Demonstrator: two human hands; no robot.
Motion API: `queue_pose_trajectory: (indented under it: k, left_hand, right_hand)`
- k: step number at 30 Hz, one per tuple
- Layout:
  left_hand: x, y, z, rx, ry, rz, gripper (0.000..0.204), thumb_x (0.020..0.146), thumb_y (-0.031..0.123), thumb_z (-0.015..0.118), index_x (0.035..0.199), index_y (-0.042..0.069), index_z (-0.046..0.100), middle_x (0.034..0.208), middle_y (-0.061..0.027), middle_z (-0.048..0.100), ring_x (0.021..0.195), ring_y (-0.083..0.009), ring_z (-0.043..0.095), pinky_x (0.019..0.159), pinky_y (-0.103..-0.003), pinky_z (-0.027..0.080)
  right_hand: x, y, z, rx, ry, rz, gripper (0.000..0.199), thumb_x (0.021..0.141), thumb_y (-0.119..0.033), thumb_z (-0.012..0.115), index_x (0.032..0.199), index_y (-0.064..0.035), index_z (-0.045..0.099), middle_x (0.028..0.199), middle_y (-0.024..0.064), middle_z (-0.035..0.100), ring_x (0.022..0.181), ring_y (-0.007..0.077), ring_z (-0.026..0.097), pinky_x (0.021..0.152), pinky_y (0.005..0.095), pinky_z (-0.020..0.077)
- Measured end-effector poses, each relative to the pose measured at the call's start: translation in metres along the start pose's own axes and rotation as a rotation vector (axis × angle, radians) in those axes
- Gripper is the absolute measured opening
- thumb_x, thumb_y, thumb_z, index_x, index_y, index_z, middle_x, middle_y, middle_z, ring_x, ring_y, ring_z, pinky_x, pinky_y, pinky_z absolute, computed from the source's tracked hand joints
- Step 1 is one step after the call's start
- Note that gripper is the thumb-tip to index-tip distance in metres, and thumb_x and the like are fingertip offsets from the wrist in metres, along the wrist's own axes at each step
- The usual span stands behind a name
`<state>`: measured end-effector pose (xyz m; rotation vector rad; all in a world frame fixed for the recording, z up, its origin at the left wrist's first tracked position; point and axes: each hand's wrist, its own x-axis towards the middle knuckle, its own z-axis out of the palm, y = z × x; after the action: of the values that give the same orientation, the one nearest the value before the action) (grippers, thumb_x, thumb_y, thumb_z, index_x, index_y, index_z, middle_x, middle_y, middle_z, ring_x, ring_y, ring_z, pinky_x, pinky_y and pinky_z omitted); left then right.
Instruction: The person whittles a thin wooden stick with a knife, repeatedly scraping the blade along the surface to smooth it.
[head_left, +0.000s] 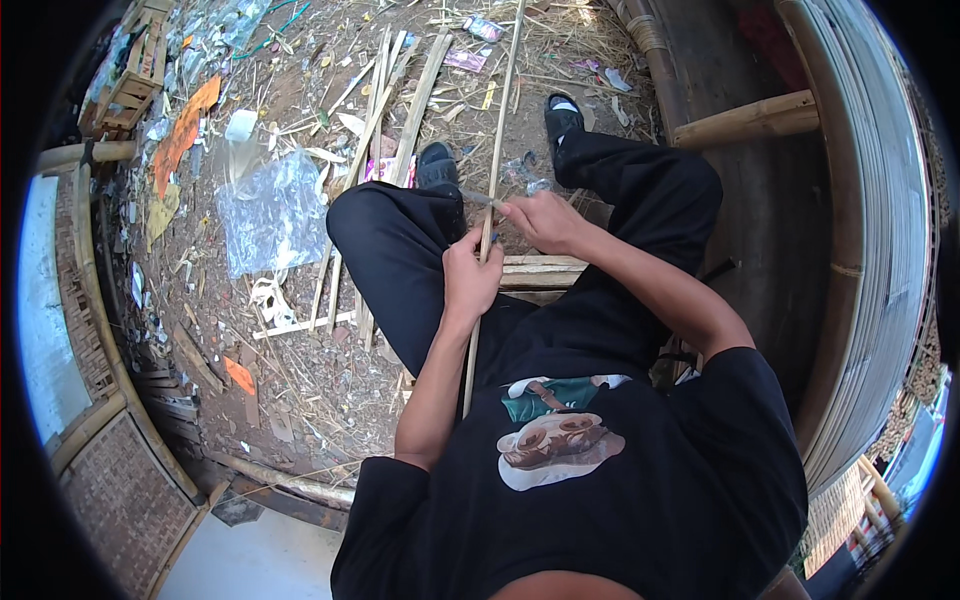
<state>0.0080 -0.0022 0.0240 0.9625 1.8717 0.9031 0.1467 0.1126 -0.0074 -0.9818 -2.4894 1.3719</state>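
Observation:
A long, thin bamboo strip (505,95) runs from beside my waist, up between my knees and out over the ground. My left hand (471,278) is closed around it above my left thigh. Just beyond, my right hand (545,222) is closed on a knife, whose narrow grey blade (474,197) points left and lies across the strip. The knife's handle is hidden inside my fingers. Below my right hand, several pale bamboo pieces (540,270) show between my legs.
Split bamboo lengths (420,105) lie on the littered ground by my left shoe (437,166). Clear plastic sheet (275,215) and orange scraps (187,130) are to the left. A wooden crate (130,80) stands at far left. A bamboo-edged structure (850,240) rises close on my right.

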Motion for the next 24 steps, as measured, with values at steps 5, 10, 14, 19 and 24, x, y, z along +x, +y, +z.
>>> queue_pose_trajectory:
  k: [5,10,14,19,24]
  left_hand:
    - [0.0,-0.002,0.003,-0.005,-0.019,0.025,0.021,0.083,0.012,0.065,0.096,-0.005,0.067,0.065,-0.0118,0.062,0.057,-0.0103,0.052,0.056,-0.03,0.043]
    - [-0.001,-0.002,0.0,0.034,-0.03,0.003,0.02,0.083,0.011,0.065,0.095,-0.005,0.066,0.065,-0.013,0.063,0.057,-0.0111,0.054,0.056,-0.031,0.045]
    - [-0.002,-0.006,0.0,0.059,-0.005,0.05,0.023,0.081,0.005,0.059,0.1,-0.005,0.066,0.065,-0.0196,0.062,0.057,-0.0259,0.063,0.058,-0.037,0.047]
    - [-0.003,0.004,-0.001,0.042,0.017,0.053,0.03,0.083,0.003,0.058,0.112,-0.003,0.065,0.071,-0.0171,0.065,0.06,-0.0158,0.062,0.062,-0.032,0.049]
    - [-0.004,-0.004,-0.002,-0.092,-0.036,0.008,0.031,0.084,0.006,0.062,0.114,-0.002,0.065,0.073,-0.0118,0.067,0.066,-0.0095,0.059,0.063,-0.029,0.048]
  right_hand:
    - [-0.013,-0.007,0.013,-0.005,-0.075,-0.071,0.045,0.099,-0.042,0.041,0.088,-0.0049,0.065,0.066,0.0247,0.06,0.067,0.046,0.061,0.064,0.0549,0.0479]
    - [-0.009,0.001,0.019,-0.027,-0.069,-0.105,0.045,0.098,-0.043,0.044,0.086,-0.0048,0.065,0.064,0.0247,0.06,0.065,0.046,0.06,0.063,0.0545,0.048]
    - [-0.003,0.006,0.022,-0.094,-0.064,-0.134,0.047,0.098,-0.044,0.044,0.082,-0.0042,0.064,0.065,0.0243,0.06,0.065,0.046,0.06,0.063,0.0545,0.048]
    - [0.018,0.03,0.006,-0.151,0.038,-0.018,0.052,0.099,-0.046,0.04,0.082,-0.0031,0.064,0.069,0.0233,0.062,0.068,0.046,0.06,0.062,0.0532,0.0484]
    - [0.03,0.027,-0.026,-0.009,0.271,0.168,0.05,0.101,-0.044,0.039,0.084,-0.0043,0.064,0.068,0.0246,0.06,0.072,0.0464,0.061,0.063,0.0534,0.0484]
